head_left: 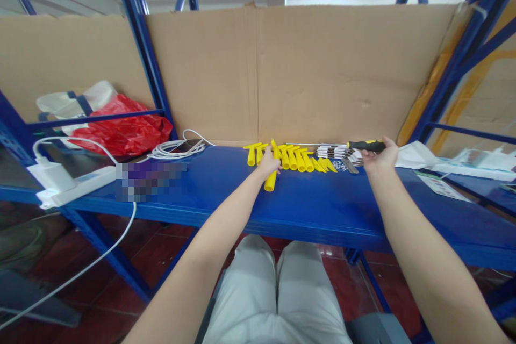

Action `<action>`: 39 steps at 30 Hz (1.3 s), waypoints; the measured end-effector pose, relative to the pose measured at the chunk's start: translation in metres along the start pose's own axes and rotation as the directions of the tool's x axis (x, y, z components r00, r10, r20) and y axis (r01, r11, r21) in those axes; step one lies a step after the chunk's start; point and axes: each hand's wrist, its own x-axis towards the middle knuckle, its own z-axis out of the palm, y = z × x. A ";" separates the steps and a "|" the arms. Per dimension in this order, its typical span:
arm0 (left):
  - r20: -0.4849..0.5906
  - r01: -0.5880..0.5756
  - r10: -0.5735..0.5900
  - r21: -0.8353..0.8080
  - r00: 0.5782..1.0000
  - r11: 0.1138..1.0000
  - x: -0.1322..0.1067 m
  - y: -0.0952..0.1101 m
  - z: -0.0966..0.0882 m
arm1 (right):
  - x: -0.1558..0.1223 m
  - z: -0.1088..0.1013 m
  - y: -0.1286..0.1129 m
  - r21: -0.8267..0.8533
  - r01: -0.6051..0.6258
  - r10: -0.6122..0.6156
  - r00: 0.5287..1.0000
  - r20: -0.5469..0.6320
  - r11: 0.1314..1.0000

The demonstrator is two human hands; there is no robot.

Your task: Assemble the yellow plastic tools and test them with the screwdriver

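My left hand (269, 163) is closed around a yellow plastic handle-like tube (270, 181), its hollow end toward me and a thin end showing above my fingers. Several similar yellow tubes (293, 159) lie side by side behind and to the right of it. Flat pointed yellow pieces (322, 165) are at the right end of that row. My right hand (380, 157) grips a screwdriver (365, 145) by its black and yellow handle, the long thin shaft pointing left above the row. Beneath the shaft are a stack of white and dark pieces (328, 151) and a metal blade (350, 165).
Everything lies on a blue metal shelf (226, 193) backed by a cardboard sheet (314, 75). At left are a power strip (86, 184), a coiled white cable (173, 149) and a red plastic bag (124, 126). Small metal parts (337, 165) lie near the blade.
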 end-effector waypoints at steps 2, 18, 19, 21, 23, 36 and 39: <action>0.007 -0.012 0.012 0.012 1.000 1.000 0.000 0.000 0.000 | -0.004 0.002 0.001 0.025 -0.023 0.023 1.000 -0.016 0.999; 0.032 -0.041 0.040 0.025 0.999 0.999 -0.008 0.008 0.001 | 0.031 -0.008 0.014 -0.071 -0.054 0.061 0.994 0.091 0.996; 0.032 -0.040 0.039 0.019 0.999 0.999 -0.008 0.009 0.002 | 0.033 -0.009 0.015 -0.081 -0.048 0.056 0.993 0.101 0.996; 0.033 -0.035 0.035 -0.004 0.999 0.999 -0.008 0.009 0.002 | 0.034 -0.010 0.015 -0.091 -0.041 0.051 0.992 0.117 0.995; 0.030 -0.026 0.027 -0.035 0.999 0.999 -0.008 0.009 0.003 | 0.032 -0.009 0.015 -0.088 -0.048 0.058 0.992 0.111 0.995; 0.028 -0.001 0.003 -0.075 1.000 0.997 -0.008 0.010 0.002 | 0.030 -0.009 0.016 -0.069 -0.063 0.071 0.990 0.120 0.996; 0.013 0.002 -0.001 -0.078 1.000 0.997 -0.008 0.010 0.003 | 0.031 -0.009 0.016 -0.050 -0.088 0.092 0.993 0.073 0.995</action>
